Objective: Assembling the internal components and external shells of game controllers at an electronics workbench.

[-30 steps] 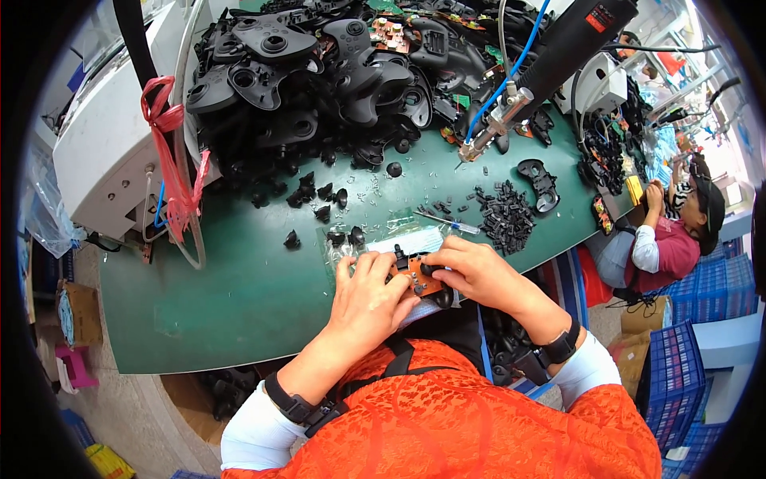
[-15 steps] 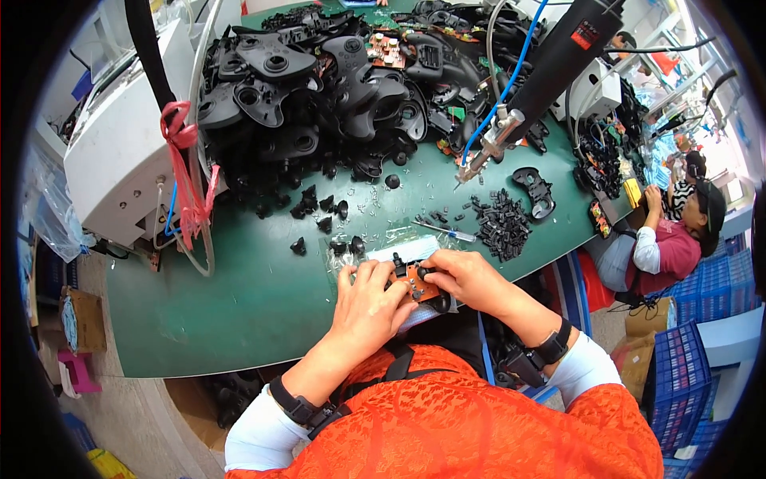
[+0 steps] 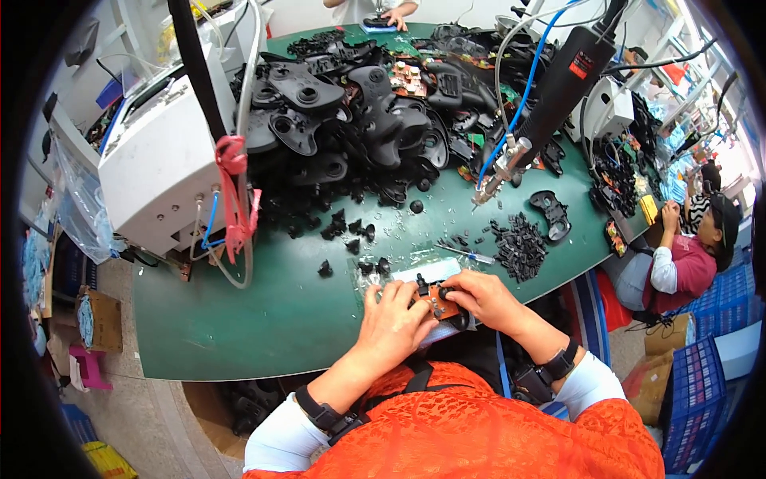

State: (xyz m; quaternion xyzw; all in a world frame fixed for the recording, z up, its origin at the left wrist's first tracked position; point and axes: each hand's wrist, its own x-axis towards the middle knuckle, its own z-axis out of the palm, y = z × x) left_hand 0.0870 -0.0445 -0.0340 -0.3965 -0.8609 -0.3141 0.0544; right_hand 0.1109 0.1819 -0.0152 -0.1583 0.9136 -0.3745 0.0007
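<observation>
At the near edge of the green table, a game controller half with an orange circuit board (image 3: 439, 306) lies between my hands. My left hand (image 3: 392, 321) grips its left side, fingers bent over the edge. With thumb and fingertips, my right hand (image 3: 488, 302) pinches a small black thumbstick cap (image 3: 445, 293) on the right part of the board. My palm and fingers cover much of the controller's left side. Just beyond it are a pale strip (image 3: 431, 273) on clear plastic and several loose black thumbstick caps (image 3: 353, 247).
A large heap of black controller shells (image 3: 375, 112) fills the table's far side. Small black parts (image 3: 520, 246) are piled at right, near a lone shell (image 3: 550, 215) and a pen-like tool (image 3: 476, 257). An electric screwdriver (image 3: 558, 96) hangs above; a white machine (image 3: 163, 168) stands left. A co-worker (image 3: 686, 255) sits right.
The whole view has shifted, so the table and its contents appear farther right and lower. Both hands stay on the controller with nearly the same grip. More of a person across the table shows.
</observation>
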